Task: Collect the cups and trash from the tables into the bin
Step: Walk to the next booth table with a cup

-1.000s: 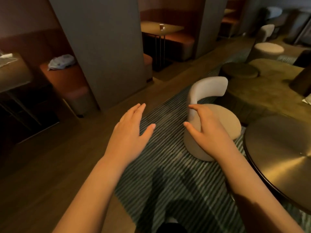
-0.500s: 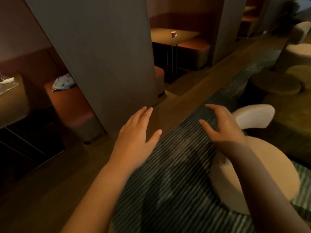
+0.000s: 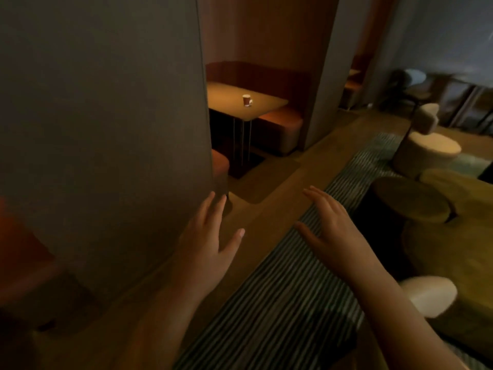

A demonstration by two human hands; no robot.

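— Cup (image 3: 247, 100): where do we have it?

— Upright on the worktop (image 3: 266, 106) in the booth ahead of us, lit warm. It is small in our view, with a pale rim and a dark red body; we can make out no more.

— And our grips?

— Both are out in front of us, over the floor, well apart from the cup. Our left grip (image 3: 205, 247) is spread flat, fingers straight, thumb out to the side, holding nothing. It shows against the lower corner of the grey partition (image 3: 106, 129); whether it touches that, we cannot tell.

— The right one?

— Our right grip (image 3: 333, 231) has its fingers loosely extended and slightly bent, thumb apart, and nothing in it either. It hangs above the edge of the striped rug (image 3: 280, 289).

— So where is the cup from them?

— Farther off and higher in our view, between the two, somewhat nearer the left one's side. The partition stands left of the booth, and an orange bench (image 3: 280, 129) sits just right of the worktop.

— Anything on our right?

— A cream round stool (image 3: 426, 153) farther off, and a pale chair back (image 3: 426, 295) just beside our right forearm.
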